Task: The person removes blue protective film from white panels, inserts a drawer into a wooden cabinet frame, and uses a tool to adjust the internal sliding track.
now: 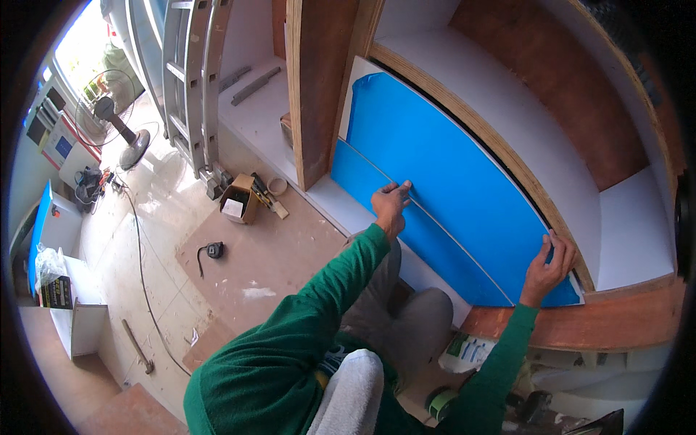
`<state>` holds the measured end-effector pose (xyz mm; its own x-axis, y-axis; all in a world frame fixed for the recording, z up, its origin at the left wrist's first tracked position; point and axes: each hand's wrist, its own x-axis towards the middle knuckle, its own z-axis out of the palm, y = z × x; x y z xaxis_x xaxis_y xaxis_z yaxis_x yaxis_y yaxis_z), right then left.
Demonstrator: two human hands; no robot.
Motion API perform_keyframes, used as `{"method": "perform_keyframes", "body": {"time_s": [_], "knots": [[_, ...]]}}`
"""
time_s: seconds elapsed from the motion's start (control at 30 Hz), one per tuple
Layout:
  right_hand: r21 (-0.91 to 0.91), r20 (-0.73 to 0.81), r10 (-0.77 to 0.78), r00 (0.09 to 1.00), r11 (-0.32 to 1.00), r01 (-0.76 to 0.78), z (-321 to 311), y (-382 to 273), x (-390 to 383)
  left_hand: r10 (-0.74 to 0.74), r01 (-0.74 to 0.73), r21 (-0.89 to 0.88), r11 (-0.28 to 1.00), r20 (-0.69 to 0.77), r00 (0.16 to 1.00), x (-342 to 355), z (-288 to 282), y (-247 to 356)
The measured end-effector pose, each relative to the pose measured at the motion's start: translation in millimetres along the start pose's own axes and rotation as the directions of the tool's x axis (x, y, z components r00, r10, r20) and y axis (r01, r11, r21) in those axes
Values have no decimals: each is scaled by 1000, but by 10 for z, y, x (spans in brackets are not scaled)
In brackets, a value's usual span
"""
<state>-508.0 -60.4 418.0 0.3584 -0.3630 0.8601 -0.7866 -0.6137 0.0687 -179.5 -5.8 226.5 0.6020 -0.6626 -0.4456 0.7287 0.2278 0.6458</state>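
Observation:
A large blue-faced panel (442,145) stands against the front of a wooden cabinet, and its film is wrinkled at the upper left corner. Below it, past a thin pale seam, runs a narrower blue panel (435,250). My left hand (391,209) is closed at that seam, its bent fingertips on the large panel's lower edge. Farther right, my right hand (549,268) pinches the same panel's upper edge near its right end, close to the cabinet's plywood edge (507,156). What lies behind the panels is hidden.
Behind my left arm are a tape measure (212,250), a small cardboard box (239,199) and a ladder (190,87). A hammer (138,346) and a cable (141,268) lie on the floor. A fan (119,130) stands farther back. Low by my right arm is a white container (464,353).

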Motion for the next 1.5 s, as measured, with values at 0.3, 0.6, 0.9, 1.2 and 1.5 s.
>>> {"method": "perform_keyframes", "body": {"time_s": [0.3, 0.6, 0.9, 1.2, 1.5], "knots": [[-54, 55, 50, 997, 997, -47, -23, -102, 7, 38, -38, -28, 999, 17, 999, -88, -59, -65], [-100, 143, 17, 990, 995, -2, -90, -203, -2, -197, 213, -90, 973, 158, 967, -511, -28, -328], [-134, 186, 112, 976, 987, -87, -77, -216, 11, -187, 187, -15, 982, 22, 982, -537, 284, -256], [50, -148, 695, 704, 716, -697, -238, 38, -1013, 338, -322, 113, 940, -189, 922, 397, -349, 271], [297, 115, 898, 424, 376, -878, -178, 564, -1725, 585, -544, 474, 693, 72, 808, 688, -445, 1424]]}}
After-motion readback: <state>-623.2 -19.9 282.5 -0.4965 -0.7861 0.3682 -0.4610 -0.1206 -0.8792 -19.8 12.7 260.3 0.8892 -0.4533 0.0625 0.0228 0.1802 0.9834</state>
